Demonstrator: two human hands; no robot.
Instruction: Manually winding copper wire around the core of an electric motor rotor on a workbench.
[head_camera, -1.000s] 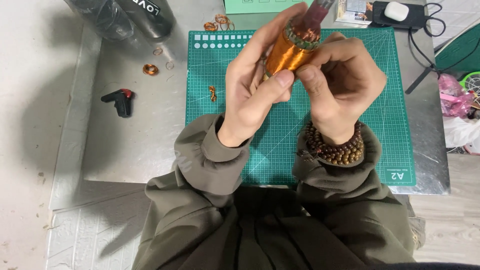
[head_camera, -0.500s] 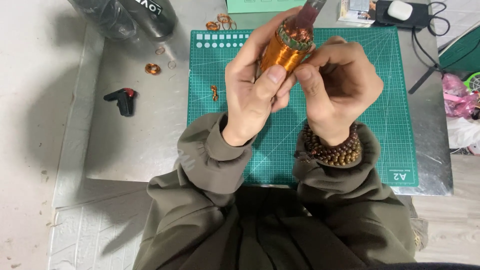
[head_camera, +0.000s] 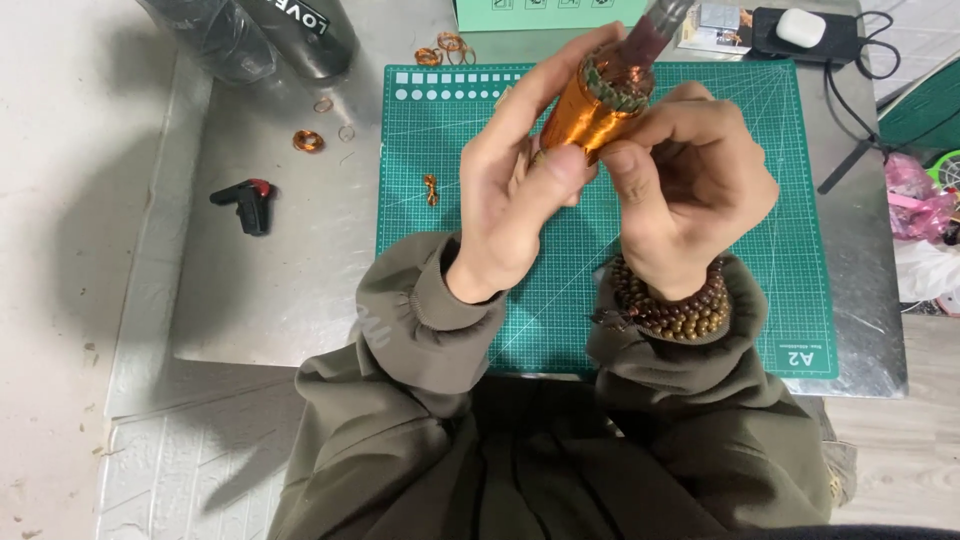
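Fingers: left hand and right hand both close around the shiny copper-wire-wound cylindrical coil.
Coil: held tilted above the green cutting mat, near its far edge.
Mat: small copper wire scrap by its left edge.
Bench: black-and-red tool toward the left edge.

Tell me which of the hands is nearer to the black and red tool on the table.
Left. The left hand is closer to the tool; the right hand is farther away.
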